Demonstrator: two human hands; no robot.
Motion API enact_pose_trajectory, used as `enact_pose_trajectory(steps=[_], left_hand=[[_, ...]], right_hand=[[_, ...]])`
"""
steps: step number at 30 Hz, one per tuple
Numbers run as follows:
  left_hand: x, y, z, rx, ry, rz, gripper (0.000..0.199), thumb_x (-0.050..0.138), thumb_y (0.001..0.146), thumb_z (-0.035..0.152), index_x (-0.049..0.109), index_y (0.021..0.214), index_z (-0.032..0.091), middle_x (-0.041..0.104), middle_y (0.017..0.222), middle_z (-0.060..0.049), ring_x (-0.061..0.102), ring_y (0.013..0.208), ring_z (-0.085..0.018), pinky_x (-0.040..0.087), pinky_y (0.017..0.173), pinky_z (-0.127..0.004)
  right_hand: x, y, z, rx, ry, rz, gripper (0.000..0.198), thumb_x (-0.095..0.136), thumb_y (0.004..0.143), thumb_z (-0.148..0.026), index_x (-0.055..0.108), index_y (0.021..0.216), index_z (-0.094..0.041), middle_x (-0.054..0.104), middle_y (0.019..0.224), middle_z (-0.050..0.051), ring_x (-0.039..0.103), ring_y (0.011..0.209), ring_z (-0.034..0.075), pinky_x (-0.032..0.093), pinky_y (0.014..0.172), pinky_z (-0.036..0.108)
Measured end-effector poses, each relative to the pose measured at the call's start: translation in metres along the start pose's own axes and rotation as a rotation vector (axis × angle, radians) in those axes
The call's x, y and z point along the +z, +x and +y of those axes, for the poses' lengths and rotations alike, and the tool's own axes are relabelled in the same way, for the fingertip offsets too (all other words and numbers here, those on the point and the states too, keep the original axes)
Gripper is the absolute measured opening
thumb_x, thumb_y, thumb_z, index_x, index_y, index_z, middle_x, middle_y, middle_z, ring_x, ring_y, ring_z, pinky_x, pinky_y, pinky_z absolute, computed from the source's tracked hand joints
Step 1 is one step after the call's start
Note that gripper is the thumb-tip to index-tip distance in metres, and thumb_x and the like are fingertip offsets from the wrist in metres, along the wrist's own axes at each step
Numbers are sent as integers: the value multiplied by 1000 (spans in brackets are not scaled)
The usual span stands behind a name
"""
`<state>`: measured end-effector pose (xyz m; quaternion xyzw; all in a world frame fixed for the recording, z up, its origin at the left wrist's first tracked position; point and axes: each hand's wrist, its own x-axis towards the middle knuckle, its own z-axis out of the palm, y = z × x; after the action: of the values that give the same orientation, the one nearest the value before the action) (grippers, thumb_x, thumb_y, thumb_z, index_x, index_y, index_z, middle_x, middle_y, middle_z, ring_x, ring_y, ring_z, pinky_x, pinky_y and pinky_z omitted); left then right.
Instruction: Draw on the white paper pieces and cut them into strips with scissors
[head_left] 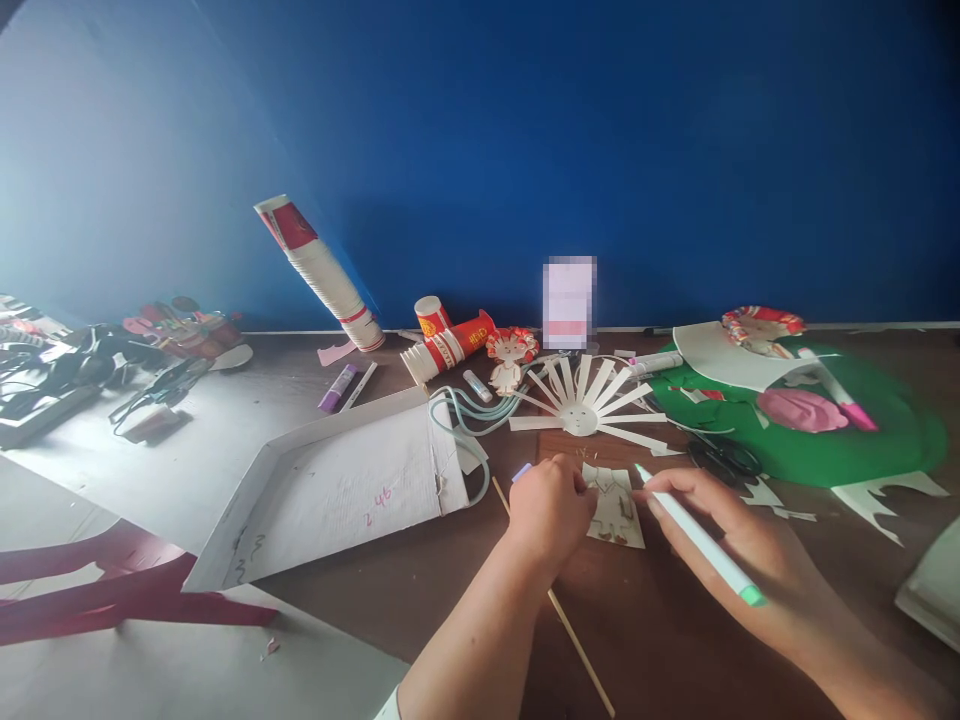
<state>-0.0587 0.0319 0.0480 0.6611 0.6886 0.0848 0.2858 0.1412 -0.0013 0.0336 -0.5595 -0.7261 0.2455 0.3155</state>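
Observation:
My right hand (750,540) is closed round a white marker (701,540) with a green end; its tip points up and left, just right of a small paper piece (616,505). That paper lies flat on the brown table and carries a drawn body with a collar, arms and legs. With curled fingers, my left hand (551,505) grips the paper's left edge. Just behind that hand a purple end (522,471) of something shows, mostly hidden. Beyond the paper lies a round paper face (580,419) with white strips fanning out around it.
A thin wooden stick (577,645) runs under my left wrist. Left stands a shallow white box lid (337,490), with a pale cable (480,440) beside it. Behind are stacked paper cups (322,275) and a paper doll (508,360). Right are black scissors (724,458) and green sheet (900,420).

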Motion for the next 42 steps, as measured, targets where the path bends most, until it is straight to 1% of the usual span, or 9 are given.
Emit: enact_pose_trajectory(steps=[2,5,8,16,19,22,26,34,42], left_hand=[[0,0,1,-6,0,-1,11,62,82,31,70,87,25,76,98,-3,68,93,-22,48,77,-30],[0,1,2,-9,8,0,10,61,82,29,69,84,25,76,96,-3,68,92,-21,47,75,-29],[1,1,2,-6,17,1,11,60,83,30,70,84,25,76,96,-3,68,91,-21,47,75,-28],[3,1,0,-2,5,10,14,61,83,35,70,86,25,76,97,-4,68,92,-23,48,75,-30],[3,1,0,7,4,12,14,61,83,34,70,86,24,77,96,-4,69,92,-22,48,74,-30],[3,1,0,11,1,16,14,60,82,34,70,85,24,77,95,-5,69,90,-22,47,73,-30],[3,2,-1,20,-4,18,13,59,80,32,69,83,24,76,94,-4,69,89,-23,47,71,-31],[5,1,-2,31,-5,27,12,60,81,33,68,85,24,76,96,-4,68,90,-22,45,71,-30],[3,-1,0,17,-24,22,13,60,80,33,68,84,24,76,96,-4,69,92,-25,47,74,-32]], right_hand=[[1,0,2,-43,-36,17,20,57,97,-44,66,106,-29,79,89,0,74,72,20,58,68,29],[2,1,4,-158,-81,91,18,57,99,-40,70,105,-30,80,98,1,76,86,22,58,79,32],[1,2,4,-243,-90,147,16,58,99,-36,72,102,-30,80,100,1,75,92,23,57,86,34],[5,2,8,-204,-80,117,21,60,96,-41,75,103,-27,81,102,3,76,96,26,59,87,39],[7,2,12,-152,-83,82,24,60,96,-45,75,103,-28,81,101,2,77,94,25,61,84,38],[8,3,17,-147,-97,81,26,60,95,-47,75,103,-28,82,99,1,78,91,25,61,81,36],[8,4,20,-194,-110,87,22,61,96,-45,74,105,-29,81,100,1,77,92,24,61,81,35],[9,6,10,-377,-78,158,16,63,96,-31,73,108,-29,82,98,-2,78,85,20,60,81,30],[9,6,6,-382,-63,122,20,63,96,-28,71,114,-30,82,101,-3,79,87,18,60,83,26]])
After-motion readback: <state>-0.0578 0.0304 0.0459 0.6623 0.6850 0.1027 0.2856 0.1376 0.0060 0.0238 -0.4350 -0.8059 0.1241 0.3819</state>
